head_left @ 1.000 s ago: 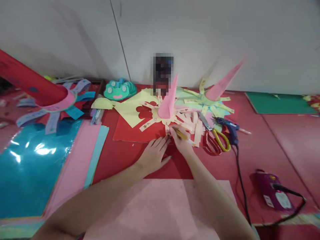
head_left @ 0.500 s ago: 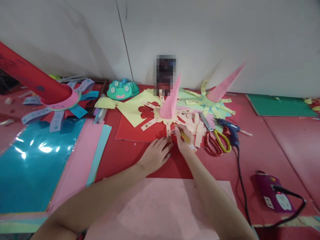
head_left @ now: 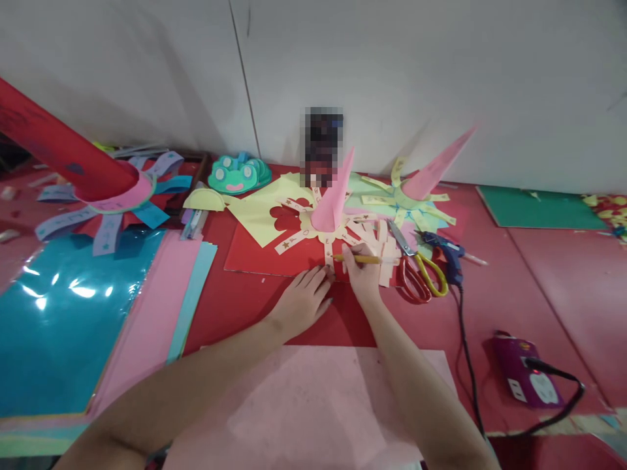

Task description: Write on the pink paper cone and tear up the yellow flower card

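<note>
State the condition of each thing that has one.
Yellow pen: held in right hand
Left hand: fingers extended
Blue plastic glue gun: lying down
Purple plastic power box: red light on
Red-and-yellow-handled metal scissors: lying down
Central pink paper cone: upright
Right pink paper cone: tilted
Red paper tube: tilted

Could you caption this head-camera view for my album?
Right hand holds a yellow pen over a paper strip below a pink cone.
</note>
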Action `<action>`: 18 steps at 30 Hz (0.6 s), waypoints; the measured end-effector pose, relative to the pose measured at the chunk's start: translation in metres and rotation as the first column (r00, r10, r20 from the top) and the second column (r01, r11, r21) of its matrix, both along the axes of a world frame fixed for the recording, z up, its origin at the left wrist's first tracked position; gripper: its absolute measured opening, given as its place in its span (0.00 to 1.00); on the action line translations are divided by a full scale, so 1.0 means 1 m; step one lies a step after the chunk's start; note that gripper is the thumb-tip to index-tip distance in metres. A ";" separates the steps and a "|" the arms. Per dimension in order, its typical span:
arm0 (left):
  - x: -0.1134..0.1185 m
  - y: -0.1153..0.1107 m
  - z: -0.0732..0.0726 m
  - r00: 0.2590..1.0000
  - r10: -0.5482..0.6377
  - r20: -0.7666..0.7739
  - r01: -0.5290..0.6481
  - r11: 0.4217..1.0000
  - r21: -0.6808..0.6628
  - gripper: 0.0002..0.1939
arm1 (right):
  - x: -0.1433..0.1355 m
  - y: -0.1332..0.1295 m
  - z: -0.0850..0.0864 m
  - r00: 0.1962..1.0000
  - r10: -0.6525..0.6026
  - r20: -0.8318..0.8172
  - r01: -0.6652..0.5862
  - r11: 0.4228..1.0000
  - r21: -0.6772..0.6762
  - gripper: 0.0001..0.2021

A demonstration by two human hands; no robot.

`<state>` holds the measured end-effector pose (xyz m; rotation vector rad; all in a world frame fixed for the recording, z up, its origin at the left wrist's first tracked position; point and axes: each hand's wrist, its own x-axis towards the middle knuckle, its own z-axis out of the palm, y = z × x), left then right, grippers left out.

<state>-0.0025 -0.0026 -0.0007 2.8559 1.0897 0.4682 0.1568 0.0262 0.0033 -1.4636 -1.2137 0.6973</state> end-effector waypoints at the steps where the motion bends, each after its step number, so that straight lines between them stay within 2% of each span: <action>1: 0.000 0.000 0.000 1.000 0.001 -0.001 -0.001 1.000 0.001 0.20 | 0.000 0.000 0.000 1.000 0.014 -0.006 -0.014 1.000 -0.007 0.15; 7: 0.000 0.000 0.000 1.000 0.019 -0.013 -0.019 1.000 -0.018 0.22 | -0.002 -0.003 0.002 1.000 0.018 0.020 -0.016 0.998 -0.053 0.16; 12: 0.000 0.000 0.001 1.000 0.009 -0.019 -0.010 0.998 -0.057 0.23 | -0.003 -0.003 0.005 0.999 0.026 0.047 -0.024 0.999 -0.029 0.16; 18: 0.001 -0.001 0.002 0.998 0.001 -0.055 -0.003 0.999 -0.042 0.24 | -0.001 -0.005 0.002 0.999 0.029 0.019 -0.029 0.999 -0.037 0.16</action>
